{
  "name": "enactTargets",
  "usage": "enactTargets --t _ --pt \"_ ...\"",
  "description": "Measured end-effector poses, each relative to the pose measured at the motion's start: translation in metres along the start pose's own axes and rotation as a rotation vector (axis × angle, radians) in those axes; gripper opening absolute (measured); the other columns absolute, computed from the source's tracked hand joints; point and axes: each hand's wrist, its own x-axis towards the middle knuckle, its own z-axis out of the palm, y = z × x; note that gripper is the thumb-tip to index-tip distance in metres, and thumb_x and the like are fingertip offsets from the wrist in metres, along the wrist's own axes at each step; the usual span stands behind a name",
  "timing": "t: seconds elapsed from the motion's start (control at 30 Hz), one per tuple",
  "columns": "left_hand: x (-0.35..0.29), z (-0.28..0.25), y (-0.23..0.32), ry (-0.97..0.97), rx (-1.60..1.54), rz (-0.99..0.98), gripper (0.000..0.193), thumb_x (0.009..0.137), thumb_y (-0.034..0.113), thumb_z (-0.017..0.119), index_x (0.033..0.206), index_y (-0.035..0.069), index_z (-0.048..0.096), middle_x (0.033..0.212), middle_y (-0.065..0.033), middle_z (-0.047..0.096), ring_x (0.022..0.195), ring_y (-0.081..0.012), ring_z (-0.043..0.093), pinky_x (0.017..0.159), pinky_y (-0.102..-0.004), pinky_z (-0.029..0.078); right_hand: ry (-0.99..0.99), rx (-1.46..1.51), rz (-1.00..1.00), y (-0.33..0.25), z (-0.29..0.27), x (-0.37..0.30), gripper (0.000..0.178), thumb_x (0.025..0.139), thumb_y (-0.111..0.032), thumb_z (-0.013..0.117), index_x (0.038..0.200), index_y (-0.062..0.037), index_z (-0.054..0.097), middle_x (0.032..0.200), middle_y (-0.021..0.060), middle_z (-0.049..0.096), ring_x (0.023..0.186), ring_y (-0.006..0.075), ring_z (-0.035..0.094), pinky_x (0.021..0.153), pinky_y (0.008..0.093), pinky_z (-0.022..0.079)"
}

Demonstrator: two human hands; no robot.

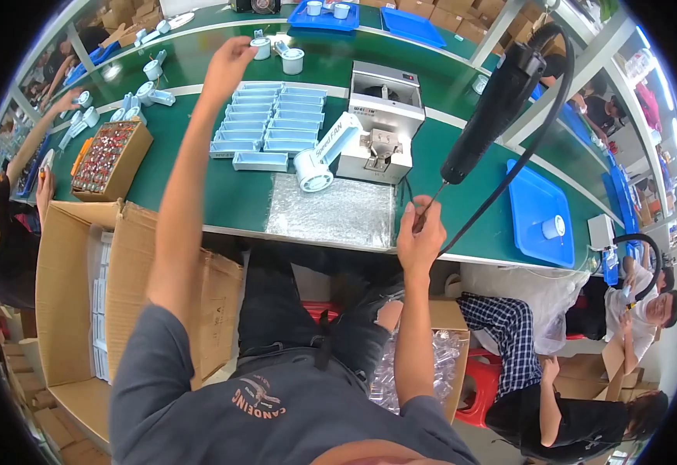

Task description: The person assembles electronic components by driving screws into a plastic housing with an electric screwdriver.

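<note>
My left hand [232, 62] reaches to the far side of the green bench, its fingers stretched out beside a small light-blue handheld fan [261, 48]; whether they touch it is unclear. My right hand [421, 234] is pinched around the tip of the thin bit of a black electric screwdriver [495, 108], which slants down from the upper right. A screw at the tip would be hidden by my fingers. Between my hands, a light-blue fan with a long handle [327, 155] leans on a grey metal machine [383, 116]. Left of it lie rows of light-blue handle shells [276, 116].
Bubble wrap [330, 211] covers the bench's near edge. A box of small motor-like parts [112, 161] and an open carton [82, 294] are at left. A blue tray [540, 213] holds a fan head at right. The screwdriver's cable [528, 151] loops nearby. Other people sit on both sides.
</note>
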Motion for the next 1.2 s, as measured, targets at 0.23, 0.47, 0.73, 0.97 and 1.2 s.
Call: enactTargets --t 0.23,0.47,0.73,0.97,1.2 --pt "-0.189 -0.029 0.076 0.074 0.33 0.264 0.023 0.095 0.006 0.07 0.118 0.005 0.073 0.126 -0.0162 0.064 0.12 -0.0332 0.06 0.106 -0.0412 0.045 -0.104 0.091 -0.116 -0.022 0.006 -0.022 0.048 0.091 -0.003 0.065 0.137 -0.0011 0.054 0.12 0.0217 0.066 0.11 0.04 0.066 0.095 0.0444 0.054" --pt "-0.225 -0.03 0.063 -0.066 0.518 0.242 0.033 0.094 0.005 0.067 0.126 0.008 0.069 0.148 -0.0215 0.049 0.134 -0.0434 0.05 0.111 -0.0506 0.039 0.188 -0.099 -0.183 -0.018 -0.148 0.002 0.018 0.093 -0.002 0.063 0.111 -0.0035 0.068 0.097 0.0108 0.076 0.083 0.0168 0.072 0.076 0.0303 0.056" --pt "-0.228 -0.022 0.059 -0.021 0.373 0.137 0.01 0.093 0.005 0.071 0.103 0.005 0.07 0.127 -0.0159 0.064 0.118 -0.037 0.06 0.1 -0.0433 0.047 0.229 -0.967 0.463 0.24 -0.24 0.125 0.074 0.089 -0.054 0.069 0.131 0.0033 0.049 0.107 0.0315 0.071 0.104 0.0486 0.069 0.091 0.0546 0.055" --pt "-0.228 -0.023 0.071 0.006 0.331 0.037 0.011 0.091 0.005 0.072 0.101 0.004 0.07 0.124 -0.0135 0.065 0.117 -0.0352 0.06 0.099 -0.0409 0.048 0.059 -1.148 0.654 0.246 -0.255 0.145 0.05 0.088 -0.037 0.069 0.122 -0.0006 0.065 0.122 0.0248 0.071 0.115 0.0409 0.07 0.096 0.0495 0.057" --pt "-0.233 -0.028 0.072 0.067 0.367 0.023 0.011 0.089 0.004 0.073 0.1 0.005 0.07 0.123 -0.0116 0.066 0.116 -0.0342 0.061 0.096 -0.0411 0.05 0.086 -1.147 0.671 0.248 -0.273 0.155 0.034 0.085 -0.021 0.063 0.114 -0.0045 0.072 0.119 0.0246 0.072 0.111 0.0418 0.071 0.096 0.0499 0.057"
